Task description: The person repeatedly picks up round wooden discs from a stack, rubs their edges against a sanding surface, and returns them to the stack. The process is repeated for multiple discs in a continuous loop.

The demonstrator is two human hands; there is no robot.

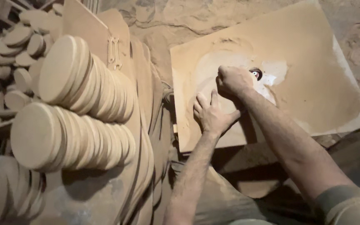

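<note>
Overall, two hands work on one dusty desk (pixel 313 83): the left hand (pixel 211 113) lies flat, fingers released, on a pale disc (pixel 205 85); the right hand (pixel 233 80) is clenched on the disc beside a small red cutter (pixel 256 73). Two rows of stacked discs (pixel 84 116) lie left, with more heaped behind. Sawdust coats everything.

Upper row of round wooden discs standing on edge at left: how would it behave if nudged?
The upper row of discs stands on edge, leaning, so it would likely topple or roll. The discs look rigid and light. Dust coats them, so probably slippery.
</note>
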